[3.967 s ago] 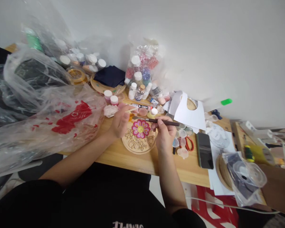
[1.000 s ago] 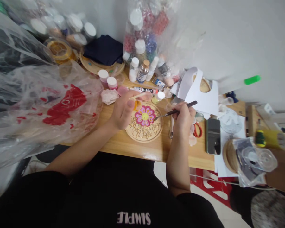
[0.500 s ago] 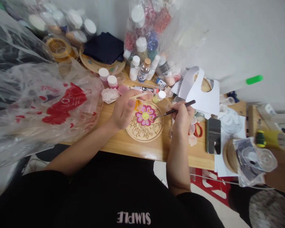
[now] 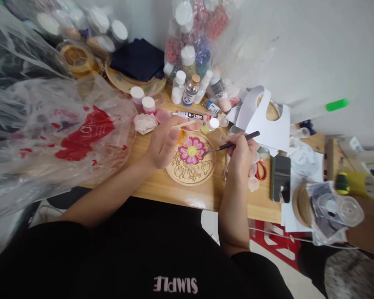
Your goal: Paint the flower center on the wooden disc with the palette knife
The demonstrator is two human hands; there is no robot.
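A round wooden disc [image 4: 190, 176] lies on the table, with gold raised outlines and a pink flower [image 4: 192, 150] with a yellow centre. My left hand [image 4: 164, 143] is closed at the disc's upper left, around a small cup of orange-yellow stuff [image 4: 183, 137]. A pale thin stick [image 4: 185, 124] also lies across those fingers. On the right, my right hand [image 4: 240, 151] grips a dark-handled tool with a thin metal shaft [image 4: 226, 145]. Its tip is at the flower's right petals; whether it touches them I cannot tell.
Behind the disc stand small bottles [image 4: 190, 90], a B-7000 glue tube [image 4: 195, 116] and lidded jars [image 4: 148, 105]. A crumpled tissue [image 4: 145, 123] and a plastic bag [image 4: 87, 133] lie left. Red-handled scissors [image 4: 262, 170], a phone [image 4: 281, 178] and cut white paper [image 4: 262, 120] lie right.
The whole view has shifted slightly. Both hands keep their holds, and the tool's tip stays near the flower's right side.
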